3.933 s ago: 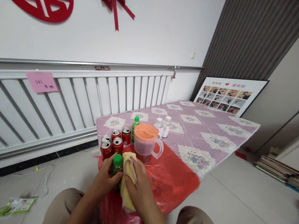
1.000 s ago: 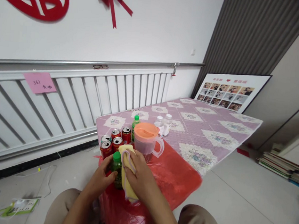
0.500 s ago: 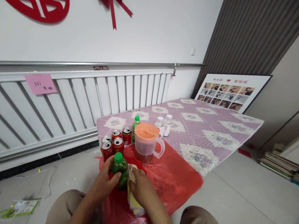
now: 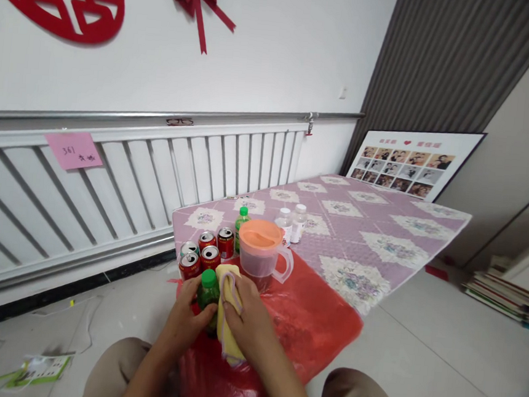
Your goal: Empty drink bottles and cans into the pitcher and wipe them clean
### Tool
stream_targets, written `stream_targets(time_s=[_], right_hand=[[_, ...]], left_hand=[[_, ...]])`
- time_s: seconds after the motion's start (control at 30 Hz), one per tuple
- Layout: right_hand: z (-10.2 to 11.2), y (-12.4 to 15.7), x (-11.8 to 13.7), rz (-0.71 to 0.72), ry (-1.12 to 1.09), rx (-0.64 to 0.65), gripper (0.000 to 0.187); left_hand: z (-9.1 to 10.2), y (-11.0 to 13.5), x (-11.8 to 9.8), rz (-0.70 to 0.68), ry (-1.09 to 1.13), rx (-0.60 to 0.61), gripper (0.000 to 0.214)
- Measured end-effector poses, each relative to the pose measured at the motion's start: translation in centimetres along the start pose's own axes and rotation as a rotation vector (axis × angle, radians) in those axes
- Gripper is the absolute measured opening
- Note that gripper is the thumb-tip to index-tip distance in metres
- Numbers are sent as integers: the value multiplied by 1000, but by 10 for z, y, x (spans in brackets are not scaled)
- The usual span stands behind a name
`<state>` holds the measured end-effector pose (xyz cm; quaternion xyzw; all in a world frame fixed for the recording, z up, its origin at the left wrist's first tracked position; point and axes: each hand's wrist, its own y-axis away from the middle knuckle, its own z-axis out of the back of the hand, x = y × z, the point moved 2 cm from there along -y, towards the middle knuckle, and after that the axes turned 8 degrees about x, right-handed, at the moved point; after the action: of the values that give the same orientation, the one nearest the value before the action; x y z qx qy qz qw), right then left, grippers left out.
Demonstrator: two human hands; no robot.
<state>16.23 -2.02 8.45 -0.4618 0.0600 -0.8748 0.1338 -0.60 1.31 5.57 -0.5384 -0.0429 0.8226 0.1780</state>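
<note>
My left hand [image 4: 192, 312] is wrapped round a green-capped plastic bottle [image 4: 209, 290], which stands upright on a red plastic sheet [image 4: 310, 314]. A yellow cloth with a purple edge [image 4: 228, 337] is gripped in my right hand [image 4: 249, 314], pressed close against the bottle's right side. Just behind them stands a clear pitcher [image 4: 259, 263] with an orange lid, dark liquid low in it. To its left are several opened drink cans [image 4: 210, 257], mostly red. Another green-capped bottle [image 4: 242, 221] is partly hidden behind the pitcher.
Two white-capped clear bottles [image 4: 298, 225] stand behind the pitcher on a purple floral tablecloth [image 4: 338, 208]. A white radiator [image 4: 193, 167] runs along the wall. A photo board [image 4: 411, 159] leans at the far right. Books [image 4: 497, 293] are stacked on the floor; a power strip [image 4: 39, 370] lies at left.
My right hand has raised the cloth, so it now reaches up near the bottle's cap. The left hand and the bottle stay nearly in place.
</note>
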Motion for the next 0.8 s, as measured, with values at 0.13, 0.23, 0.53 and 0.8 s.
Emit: stream_targets(time_s=[0.13,0.23,0.53,0.8], right_hand=[[-22,10,-33,-164,64,120,48],[-27,15,-50,-180,65,149,51],[17,-25,-19,89,-80,144,51],[27,-51,-35,228,-44,405,46]], left_hand=[[3,0,0,25,44,47,54],[4,0,-2,32,93,89,53],[7,-3,10,28,158,192,57],[4,0,9,156,266,181,62]])
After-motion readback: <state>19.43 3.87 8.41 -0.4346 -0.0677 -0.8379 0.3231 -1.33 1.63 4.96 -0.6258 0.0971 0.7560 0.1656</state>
